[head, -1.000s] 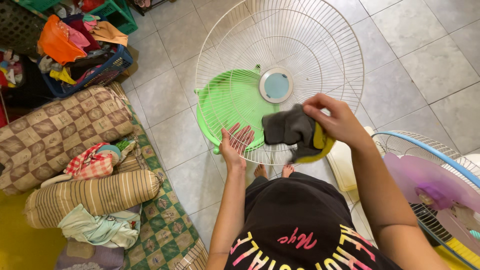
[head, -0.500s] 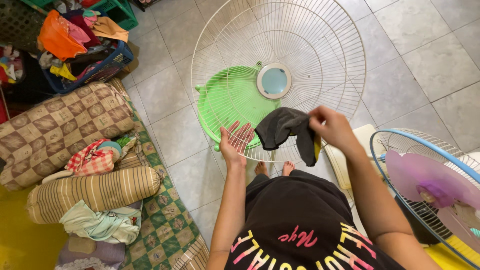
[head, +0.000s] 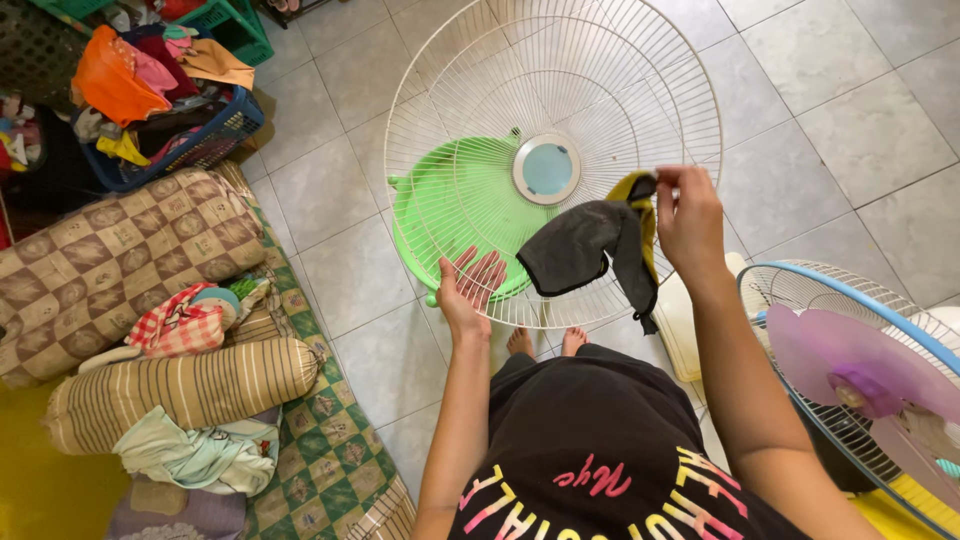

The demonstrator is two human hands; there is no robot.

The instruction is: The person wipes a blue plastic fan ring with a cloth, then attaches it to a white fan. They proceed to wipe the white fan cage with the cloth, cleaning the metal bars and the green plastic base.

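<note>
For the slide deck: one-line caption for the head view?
Left hand steadies a white fan grille while right hand holds a dark grey cloth against it.

White wire fan guard [head: 600, 90], green basin [head: 450, 210], dark grey-and-yellow cloth [head: 590, 245], brown checked cushion [head: 110, 270].

- A green plastic basin [head: 450, 215] sits on the grey tiled floor [head: 860, 120].
- A blue laundry basket [head: 200, 140] heaped with coloured clothes stands at the upper left.
- A brown checked cushion [head: 110, 265] lies beside a striped bolster [head: 190, 385] on a green patterned mat [head: 330, 450].
- A fan with purple blades [head: 850, 365] and a blue-rimmed guard stands at the right.
- A pale green cloth [head: 200, 455] lies crumpled below the bolster.
</note>
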